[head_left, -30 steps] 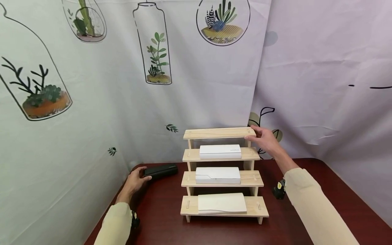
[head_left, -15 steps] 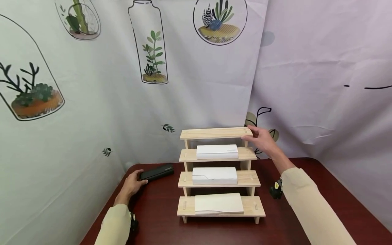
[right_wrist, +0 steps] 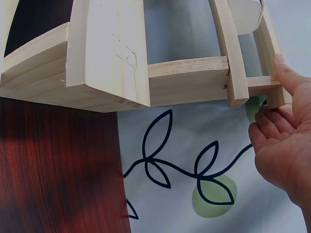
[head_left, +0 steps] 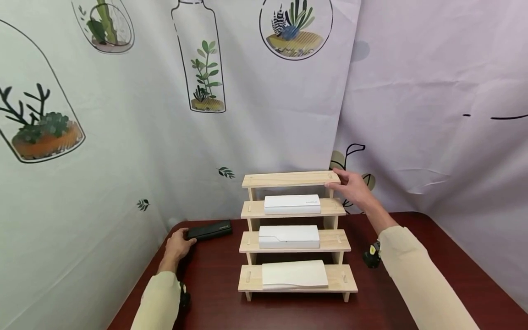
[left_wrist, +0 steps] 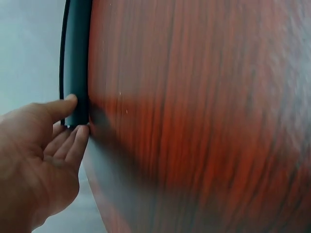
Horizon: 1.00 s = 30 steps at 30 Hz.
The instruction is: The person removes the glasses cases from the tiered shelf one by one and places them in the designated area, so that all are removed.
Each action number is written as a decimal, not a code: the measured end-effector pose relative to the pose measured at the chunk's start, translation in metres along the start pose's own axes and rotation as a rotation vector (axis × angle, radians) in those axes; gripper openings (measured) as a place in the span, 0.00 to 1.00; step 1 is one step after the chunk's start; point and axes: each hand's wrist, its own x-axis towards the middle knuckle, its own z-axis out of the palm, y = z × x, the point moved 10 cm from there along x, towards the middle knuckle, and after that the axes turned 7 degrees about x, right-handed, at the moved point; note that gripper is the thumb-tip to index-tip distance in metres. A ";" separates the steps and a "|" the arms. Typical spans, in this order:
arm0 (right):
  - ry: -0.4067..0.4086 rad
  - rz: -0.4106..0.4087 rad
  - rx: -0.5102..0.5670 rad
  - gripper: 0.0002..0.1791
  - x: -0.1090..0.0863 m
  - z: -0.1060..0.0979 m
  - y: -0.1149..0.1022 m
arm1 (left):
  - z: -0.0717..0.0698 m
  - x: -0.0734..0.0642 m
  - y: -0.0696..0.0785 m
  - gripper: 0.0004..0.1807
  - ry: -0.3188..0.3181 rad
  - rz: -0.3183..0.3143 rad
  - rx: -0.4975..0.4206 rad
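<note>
My left hand is at the back left of the table, pinching the left end of a long black glasses case between thumb and fingers. In the left wrist view, the thumb lies on the side of the black case and the fingers curl at its end. A pale wooden four-step display stand stands to the right. My right hand grips the right end of its top step, thumb in front and fingers behind; the right wrist view shows the same hold on the stand.
A white case rests on the stand's second step from the top. Below it lie another white case and, on the lowest step, a flatter cream case. The dark red table meets a patterned cloth behind.
The black case has shifted slightly left and turned a little, its lettering now facing forward more, with my left hand following. My right hand keeps its place on the stand. The view has swung slightly.
</note>
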 end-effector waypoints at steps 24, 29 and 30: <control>-0.006 -0.017 -0.003 0.43 0.000 0.002 0.001 | -0.017 -0.014 -0.018 0.15 0.302 -0.266 -0.143; 0.002 -0.018 0.002 0.43 -0.001 0.000 0.001 | -0.022 -0.014 -0.016 0.14 0.338 -0.252 -0.150; 0.004 -0.020 0.001 0.43 -0.001 0.000 0.001 | -0.022 -0.014 -0.016 0.14 0.338 -0.254 -0.148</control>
